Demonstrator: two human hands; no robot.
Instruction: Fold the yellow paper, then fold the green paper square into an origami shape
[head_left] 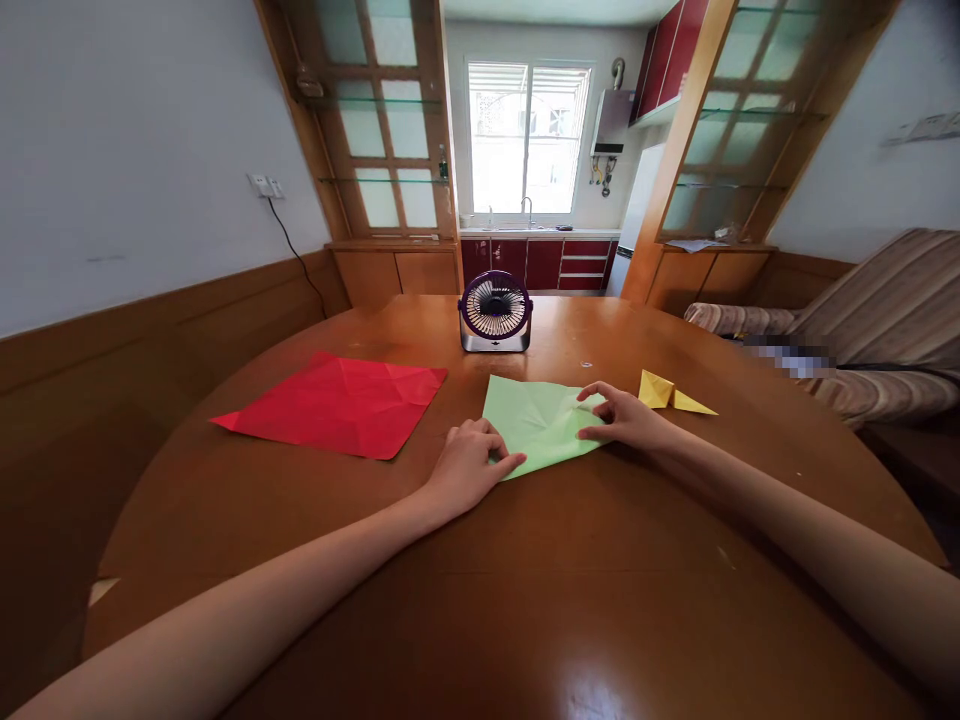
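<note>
A creased sheet of light green paper (536, 415) lies on the table in front of me. My left hand (471, 460) is at its near left edge, fingers curled and thumb resting along the border. At the sheet's right side is my right hand (611, 415), bent around that edge, with forefinger and thumb a little apart on the paper. The right edge of the sheet is hidden beneath this hand. Just beyond my right hand sits a small folded yellow paper piece (660, 390). A larger creased red sheet (341, 405) is spread to the left.
A small purple desk fan (495, 310) stands behind the green sheet. All of this is on a round wooden table (480, 600). A striped armchair (885, 310) is on the right, and a wall socket (266, 186) with a black cord is on the left.
</note>
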